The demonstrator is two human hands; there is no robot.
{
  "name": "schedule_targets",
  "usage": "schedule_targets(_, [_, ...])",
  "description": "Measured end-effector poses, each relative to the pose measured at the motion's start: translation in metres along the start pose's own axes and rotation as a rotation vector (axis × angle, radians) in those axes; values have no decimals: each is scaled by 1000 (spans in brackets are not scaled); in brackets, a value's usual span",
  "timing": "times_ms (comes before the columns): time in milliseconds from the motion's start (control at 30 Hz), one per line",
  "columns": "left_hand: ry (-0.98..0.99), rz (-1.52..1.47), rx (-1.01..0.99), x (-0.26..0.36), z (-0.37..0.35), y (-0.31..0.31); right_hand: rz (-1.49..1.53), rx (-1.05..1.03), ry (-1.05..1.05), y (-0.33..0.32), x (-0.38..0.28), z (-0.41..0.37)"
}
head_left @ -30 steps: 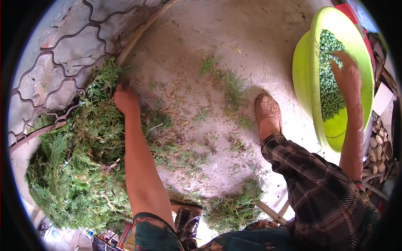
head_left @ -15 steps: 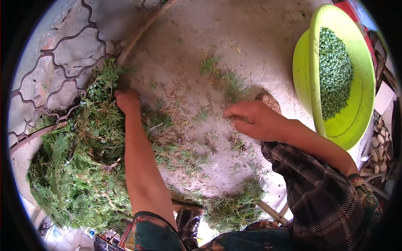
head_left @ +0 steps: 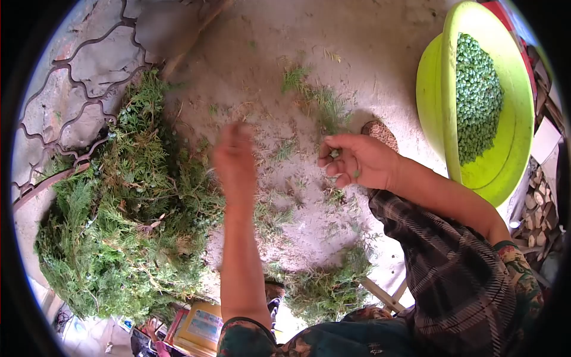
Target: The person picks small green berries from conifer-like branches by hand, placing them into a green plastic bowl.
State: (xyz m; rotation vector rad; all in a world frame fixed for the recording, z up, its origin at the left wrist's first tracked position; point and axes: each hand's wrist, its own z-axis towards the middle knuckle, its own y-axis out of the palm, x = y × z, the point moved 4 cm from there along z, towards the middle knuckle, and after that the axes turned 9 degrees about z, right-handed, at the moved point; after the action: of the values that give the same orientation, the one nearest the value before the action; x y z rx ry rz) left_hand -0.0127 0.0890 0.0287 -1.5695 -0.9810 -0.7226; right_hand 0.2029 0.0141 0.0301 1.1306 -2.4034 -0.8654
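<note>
My left hand is smeared by motion above the littered ground, right of a big heap of green conifer cuttings. Its fingers cannot be made out, nor whether anything is in them. My right hand is turned partly palm up, fingers curled, with a few small green berries in it. To its right stands a lime-green plastic basin, tilted toward me. Many similar small green berries lie inside the basin.
A brown textured round object sits behind my right hand. Loose sprigs are scattered over the floor. More cuttings lie by my legs, near a wooden stool leg. Chopped wood is piled at the right edge.
My left hand has moved right, away from the heap's edge. My right hand has turned and its fingers have loosened, so the green berries in it show. The view has shifted slightly.
</note>
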Motion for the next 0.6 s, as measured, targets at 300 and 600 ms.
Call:
schedule_targets(300, [-119, 963, 304, -80, 61, -95, -33, 47, 17, -6, 4, 2])
schedule_targets(600, [-56, 965, 526, -83, 95, -108, -84, 90, -4, -10, 2, -1])
